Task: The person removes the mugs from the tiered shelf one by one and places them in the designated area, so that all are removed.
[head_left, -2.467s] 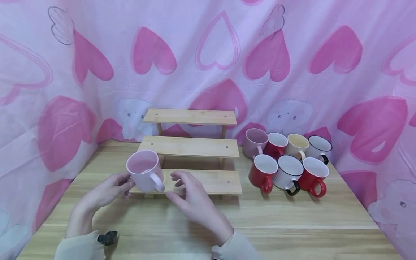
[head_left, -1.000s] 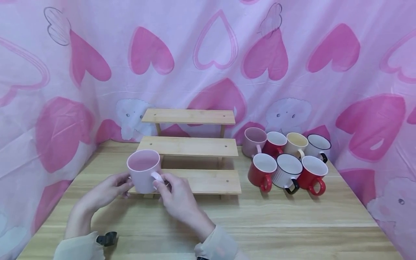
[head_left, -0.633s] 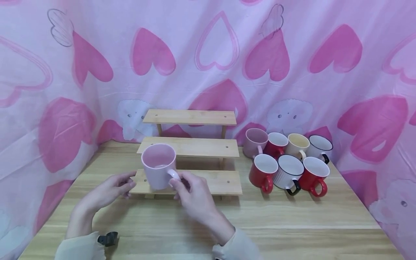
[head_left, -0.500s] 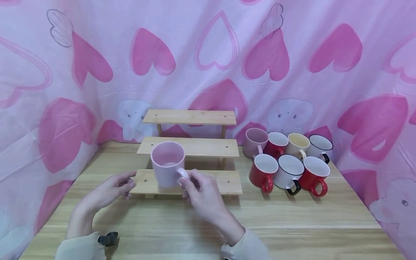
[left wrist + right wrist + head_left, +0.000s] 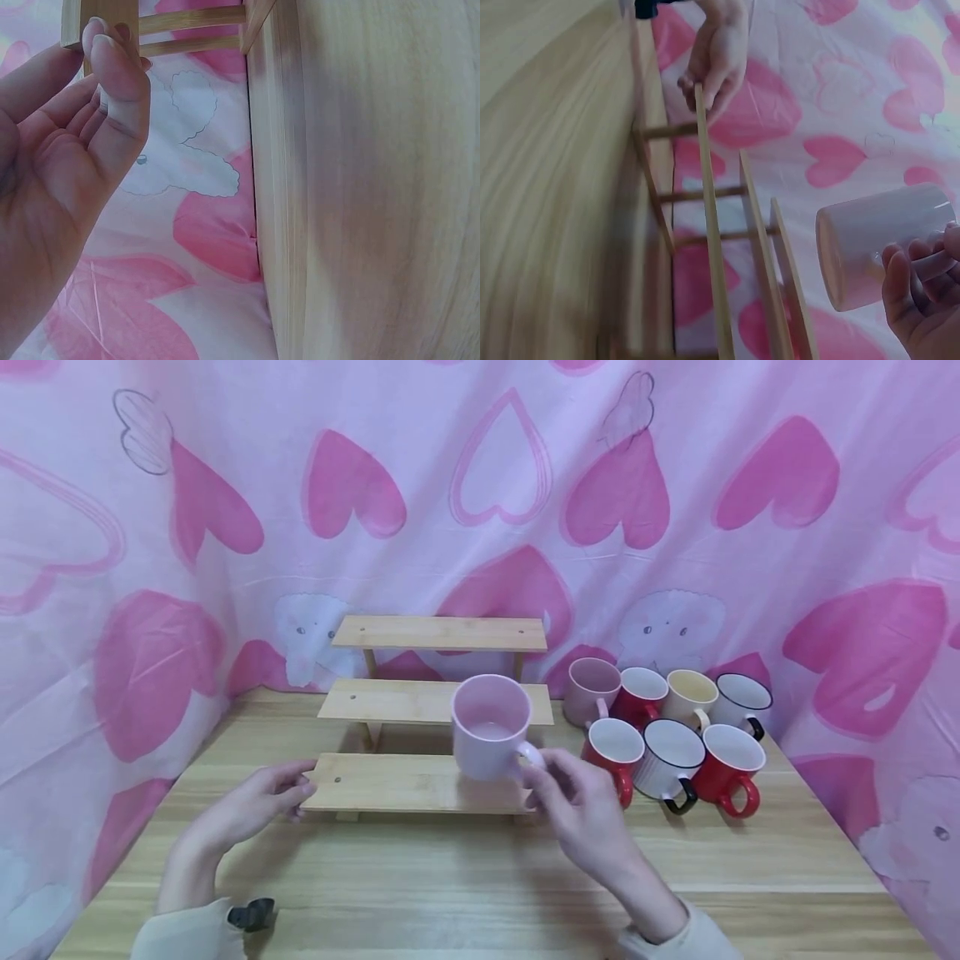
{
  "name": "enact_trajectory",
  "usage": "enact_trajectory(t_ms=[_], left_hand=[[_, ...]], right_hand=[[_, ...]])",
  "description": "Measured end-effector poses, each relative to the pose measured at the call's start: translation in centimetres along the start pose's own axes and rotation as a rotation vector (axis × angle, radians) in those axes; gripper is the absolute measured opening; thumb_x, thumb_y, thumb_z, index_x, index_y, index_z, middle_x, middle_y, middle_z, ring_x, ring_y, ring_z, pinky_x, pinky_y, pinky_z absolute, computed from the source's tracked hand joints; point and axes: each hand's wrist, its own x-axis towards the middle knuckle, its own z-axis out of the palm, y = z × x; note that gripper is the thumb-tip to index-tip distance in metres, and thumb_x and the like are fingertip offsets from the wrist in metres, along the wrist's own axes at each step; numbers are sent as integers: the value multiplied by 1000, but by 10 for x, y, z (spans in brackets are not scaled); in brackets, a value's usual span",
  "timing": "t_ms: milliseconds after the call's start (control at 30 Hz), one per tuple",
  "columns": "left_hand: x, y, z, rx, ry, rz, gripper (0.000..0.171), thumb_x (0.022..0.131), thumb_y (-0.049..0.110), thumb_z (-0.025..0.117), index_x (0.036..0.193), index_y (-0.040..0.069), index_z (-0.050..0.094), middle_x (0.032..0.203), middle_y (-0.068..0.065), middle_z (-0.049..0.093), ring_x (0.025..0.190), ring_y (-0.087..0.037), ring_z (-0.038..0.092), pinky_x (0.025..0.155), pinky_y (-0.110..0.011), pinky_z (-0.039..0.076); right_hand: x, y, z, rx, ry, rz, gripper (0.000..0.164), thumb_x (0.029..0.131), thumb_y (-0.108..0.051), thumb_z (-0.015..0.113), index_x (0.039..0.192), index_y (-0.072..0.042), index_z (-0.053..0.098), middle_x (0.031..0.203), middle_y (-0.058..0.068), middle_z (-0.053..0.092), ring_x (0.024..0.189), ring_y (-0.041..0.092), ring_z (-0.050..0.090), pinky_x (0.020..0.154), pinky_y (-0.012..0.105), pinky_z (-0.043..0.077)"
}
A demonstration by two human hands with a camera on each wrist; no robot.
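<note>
My right hand (image 5: 585,814) pinches the handle of a pink mug (image 5: 480,747), which is upright and in the air over the right part of the bottom shelf (image 5: 397,785). The right wrist view shows the mug (image 5: 874,251) well apart from the boards, with fingers (image 5: 900,289) round its handle. My left hand (image 5: 255,802) is at the left end of that bottom shelf. In the left wrist view, thumb and fingers of the left hand (image 5: 75,157) pinch the board end (image 5: 109,15). The stand is a three-step wooden rack.
Two rows of mugs stand on the table right of the rack: a pink mug (image 5: 585,697), a cream mug (image 5: 686,702), a striped white mug (image 5: 667,768), red mugs and a black-rimmed white one. Behind hangs a heart-print cloth (image 5: 480,460). The wooden table (image 5: 420,893) extends in front.
My right hand took the pink mug by its handle from beside my left hand and carried it rightward along the bottom shelf. The left hand stays at the shelf's end.
</note>
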Motion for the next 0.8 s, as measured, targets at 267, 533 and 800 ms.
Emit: enact_trajectory(t_ms=[267,533,800], left_hand=[[-1,-1,1,-10,10,2,63,101,23,56,144,-14,29,119,-21,56,87,-30,62,80,-30,53],[-6,-11,0,1,-15,17,62,102,22,54,143,-16,28,113,-17,56,85,-29,62,78,-30,52],[-3,-13,-4,9,-4,45,61,102,21,54,142,-18,29,111,-19,56,85,-30,63,77,-30,54]], right_hand=[[-5,3,-63,-126,23,80,8,96,-5,61,103,-5,66,81,3,65,65,20,63,56,31,57],[-16,12,-127,-200,143,139,9,98,-1,57,103,4,63,79,11,63,65,16,62,52,25,54],[-19,20,-199,69,259,169,14,100,-4,53,109,4,60,89,9,65,69,15,67,63,21,56]])
